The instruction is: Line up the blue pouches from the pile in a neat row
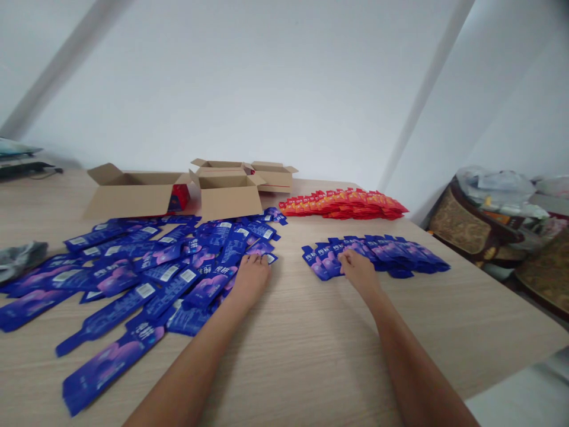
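Left hand [254,270] on the right edge of the blue pile, palm down, fingers loosely bent over a packet; can't tell if it has a grip. Right hand [355,267] at the left end of the blue row, thumb and fingers drawn together against the packets; can't tell from here whether one is pinched. Both forearms bare, reaching in from the near side.

White wall [288,89] behind. Pale wood table [302,356] under everything. Brown patterned seat [462,225] off the table's right side, clear plastic bags on it. Blue pile [173,296] covers the table's left half: packets crisscrossed, some barcode up, some picture up. Four brown boxes [229,196] beyond it, flaps up, tops open. Red row [342,204] of packets right of the boxes, overlapping. Blue row [386,252] nearer than the red one, overlapping, lying flat, running right from the right hand, well apart from the pile. Grey cloth [22,258] at far left, against the pile.
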Motion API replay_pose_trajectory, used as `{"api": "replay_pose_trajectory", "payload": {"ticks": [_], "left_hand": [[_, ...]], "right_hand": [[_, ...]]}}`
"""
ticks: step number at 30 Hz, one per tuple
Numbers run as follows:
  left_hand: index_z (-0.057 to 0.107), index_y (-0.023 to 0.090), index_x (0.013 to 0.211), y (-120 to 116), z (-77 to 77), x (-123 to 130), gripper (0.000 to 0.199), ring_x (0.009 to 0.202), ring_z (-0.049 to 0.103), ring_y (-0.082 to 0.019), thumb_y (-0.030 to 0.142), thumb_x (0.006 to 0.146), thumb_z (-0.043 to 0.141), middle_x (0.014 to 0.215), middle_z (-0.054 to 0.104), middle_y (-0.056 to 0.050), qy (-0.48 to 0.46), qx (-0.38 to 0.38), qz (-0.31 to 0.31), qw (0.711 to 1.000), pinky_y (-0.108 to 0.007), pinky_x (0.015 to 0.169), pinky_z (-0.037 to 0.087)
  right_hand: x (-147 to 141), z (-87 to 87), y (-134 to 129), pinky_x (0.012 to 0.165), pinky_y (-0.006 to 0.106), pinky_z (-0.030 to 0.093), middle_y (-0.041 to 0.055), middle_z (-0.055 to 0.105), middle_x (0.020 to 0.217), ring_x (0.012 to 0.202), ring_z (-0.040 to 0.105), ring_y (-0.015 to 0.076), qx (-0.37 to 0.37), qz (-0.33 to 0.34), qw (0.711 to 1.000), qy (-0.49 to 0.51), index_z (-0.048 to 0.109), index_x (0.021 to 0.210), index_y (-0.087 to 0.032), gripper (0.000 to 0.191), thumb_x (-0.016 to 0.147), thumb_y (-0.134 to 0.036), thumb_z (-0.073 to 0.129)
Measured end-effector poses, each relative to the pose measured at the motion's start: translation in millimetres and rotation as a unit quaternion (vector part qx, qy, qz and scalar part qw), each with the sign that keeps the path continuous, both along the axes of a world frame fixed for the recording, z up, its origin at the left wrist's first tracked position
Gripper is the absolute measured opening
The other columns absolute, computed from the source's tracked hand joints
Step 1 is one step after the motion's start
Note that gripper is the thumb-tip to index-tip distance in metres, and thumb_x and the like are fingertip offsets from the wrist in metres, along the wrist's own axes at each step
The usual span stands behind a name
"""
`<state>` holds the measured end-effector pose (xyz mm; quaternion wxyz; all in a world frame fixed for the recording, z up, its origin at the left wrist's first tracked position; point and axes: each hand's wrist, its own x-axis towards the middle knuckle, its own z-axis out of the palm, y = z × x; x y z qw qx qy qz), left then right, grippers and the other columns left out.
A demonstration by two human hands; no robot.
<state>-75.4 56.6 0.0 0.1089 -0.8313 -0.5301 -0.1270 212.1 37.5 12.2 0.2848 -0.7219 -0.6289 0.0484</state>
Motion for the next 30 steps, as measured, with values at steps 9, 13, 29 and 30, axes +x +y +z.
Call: {"api": "replay_pose_trajectory", "payload": {"ticks": [9,13,29,30], "left_hand": [[0.058,0.011,0.090,5,20.1,-15,0.027,0.078,0.061,-0.026,0.010,0.087,0.031,0.078,0.066,-0.015,-0.027,0.029,0.025,0.999,-0.035,0.077,0.037],[0.055,0.016,0.089,2,30.5,-10,0.033,0.076,0.059,-0.022,0.025,0.093,0.024,0.078,0.064,-0.009,-0.158,0.005,-0.007,0.987,-0.031,0.071,0.038],[0.057,0.014,0.081,0,17.9,15,0.052,0.061,0.061,-0.015,0.063,0.080,0.039,0.069,0.066,-0.006,-0.670,-0.457,-0.079,0.580,-0.026,0.058,0.045],[0.058,0.013,0.081,-4,17.0,18,0.053,0.060,0.061,-0.015,0.063,0.080,0.041,0.070,0.067,-0.008,-0.649,-0.502,-0.103,0.562,-0.026,0.058,0.045]], "right_hand": [[-54,-1.3,-13,0.060,0.025,0.037,-0.0009,0.061,0.061,0.058,0.056,0.0158,0.053,0.183,0.976,0.103,0.061,0.085,-0.023,0.020,0.086,-0.030,0.042],[-70,-1.0,-18,0.064,0.027,0.042,0.0020,0.065,0.088,0.063,0.055,0.0139,0.091,0.209,0.951,0.210,0.055,0.112,-0.024,0.033,0.081,-0.034,0.053],[-78,-13.0,-11,0.035,0.019,0.027,-0.0076,0.039,0.048,0.038,0.034,0.0066,0.073,0.056,0.844,0.528,0.044,0.068,-0.021,0.036,0.076,-0.054,0.056],[-78,-12.7,-11,0.035,0.019,0.026,-0.0078,0.039,0.048,0.038,0.034,0.0063,0.079,0.047,0.837,0.540,0.043,0.068,-0.021,0.036,0.075,-0.053,0.056]]}}
